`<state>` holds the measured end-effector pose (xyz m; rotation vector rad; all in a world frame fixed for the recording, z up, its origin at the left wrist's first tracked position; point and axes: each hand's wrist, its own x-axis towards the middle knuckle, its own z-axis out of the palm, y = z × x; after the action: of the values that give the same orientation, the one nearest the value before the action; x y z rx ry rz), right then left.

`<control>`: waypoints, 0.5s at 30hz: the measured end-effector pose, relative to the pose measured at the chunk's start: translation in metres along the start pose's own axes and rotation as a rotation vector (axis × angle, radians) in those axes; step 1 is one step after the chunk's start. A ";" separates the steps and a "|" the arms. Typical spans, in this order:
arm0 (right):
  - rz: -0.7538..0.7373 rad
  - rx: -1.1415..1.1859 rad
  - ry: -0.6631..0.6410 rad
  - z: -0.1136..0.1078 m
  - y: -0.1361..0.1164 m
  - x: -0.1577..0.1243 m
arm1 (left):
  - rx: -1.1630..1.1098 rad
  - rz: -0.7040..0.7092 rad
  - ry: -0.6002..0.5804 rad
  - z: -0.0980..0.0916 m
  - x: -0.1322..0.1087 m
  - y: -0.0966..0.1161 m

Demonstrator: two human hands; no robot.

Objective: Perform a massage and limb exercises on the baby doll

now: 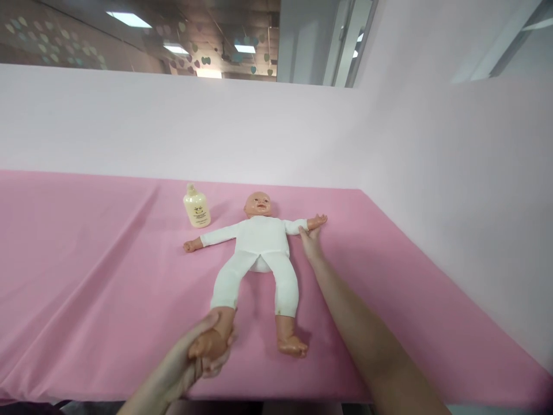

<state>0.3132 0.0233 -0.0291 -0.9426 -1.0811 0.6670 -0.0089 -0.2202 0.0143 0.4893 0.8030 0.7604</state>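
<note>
A baby doll (pixel 261 235) with a white cloth body lies on its back, head toward the wall and feet toward me. My left hand (pixel 203 351) is closed around the doll's foot and ankle on the left side of the view. At the doll's arm on the right side, my right hand (pixel 311 242) grips near the wrist, its thumb on the white sleeve and its other fingers mostly hidden beneath. The doll's other foot and other arm rest untouched on the pink cover.
A pale yellow pump bottle (pixel 197 210) stands left of the doll's head. The pink cover (pixel 108 276) has folds at the left. White walls (pixel 181 127) border the surface at the back and right, with a window (pixel 194 40) above.
</note>
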 end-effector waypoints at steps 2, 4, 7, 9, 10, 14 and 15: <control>-0.110 -0.073 -0.099 0.005 -0.007 -0.008 | 0.027 0.036 -0.128 0.000 0.006 0.032; -0.172 -0.154 -0.236 0.010 -0.016 -0.017 | 0.059 0.044 -0.187 0.004 0.019 0.067; -0.301 -0.370 -0.392 0.015 -0.029 -0.027 | 0.130 0.012 -0.192 0.016 0.052 0.106; -0.411 -0.530 -0.480 0.016 -0.036 -0.029 | 0.167 0.011 -0.178 0.025 0.077 0.120; -0.455 -0.598 -0.524 0.016 -0.039 -0.029 | 0.184 0.005 -0.170 0.028 0.089 0.123; -0.529 -0.737 -0.622 0.015 -0.042 -0.028 | 0.255 -0.030 -0.148 0.030 0.120 0.120; -0.522 -0.733 -0.622 0.014 -0.041 -0.027 | 0.256 -0.026 -0.166 0.026 0.124 0.117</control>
<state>0.2908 -0.0141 -0.0017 -1.0136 -2.1221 0.0950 0.0202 -0.0536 0.0499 0.7604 0.7534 0.5869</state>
